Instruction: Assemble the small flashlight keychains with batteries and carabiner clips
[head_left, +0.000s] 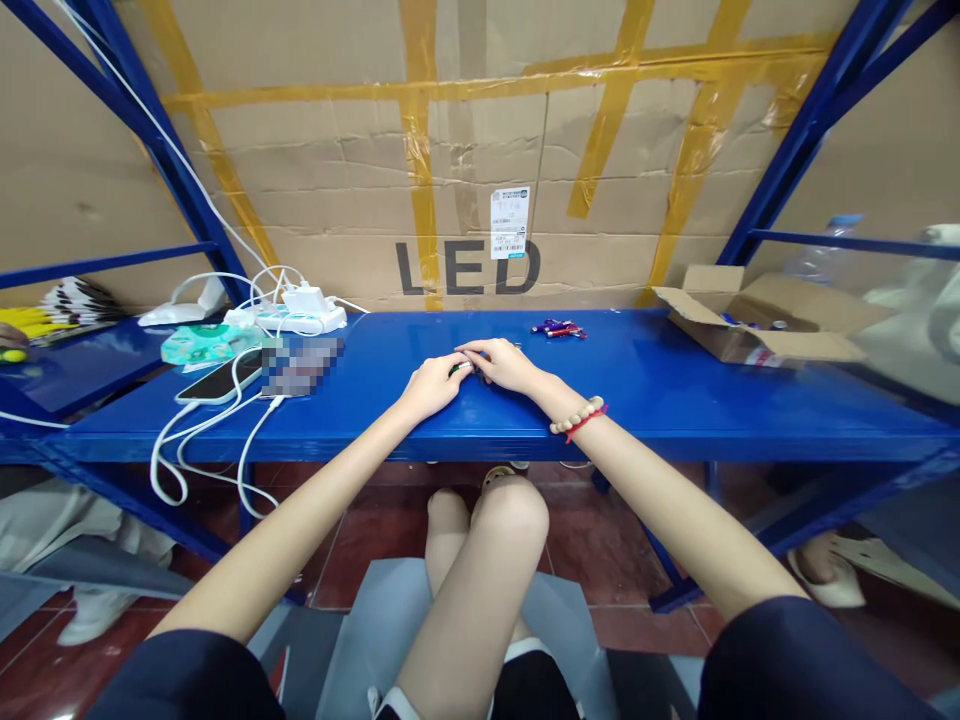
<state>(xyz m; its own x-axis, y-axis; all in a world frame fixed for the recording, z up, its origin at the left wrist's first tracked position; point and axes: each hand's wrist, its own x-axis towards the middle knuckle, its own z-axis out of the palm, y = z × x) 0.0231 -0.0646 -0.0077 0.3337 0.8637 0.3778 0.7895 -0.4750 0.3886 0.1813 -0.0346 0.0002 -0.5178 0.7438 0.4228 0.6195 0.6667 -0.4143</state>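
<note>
Mid-bench [652,395], right near the front edge, both hands are huddled up over one tiny green bit [454,369]. Call the hands the clock's center: left forearm [300,510] runs in from about 8 o'clock, right forearm [675,490] from about 4, both pretty straight. Left hand [433,386] is palm down, fingers bunched and aimed at 2. Right hand [504,366] arches at the knuckles, fingers bent toward 9, tips meeting the left one's. The green bit sits under those fingertips, mostly hidden, so honestly can't tell which hand is pinching it, or how tightly. Bead bracelet [577,416] on the right wrist, btw. Purple and red pieces [559,328] lie at 2 o'clock, open box [739,330] nearer 3, phone [223,378] at 9, power strip [319,318] around 10.
</note>
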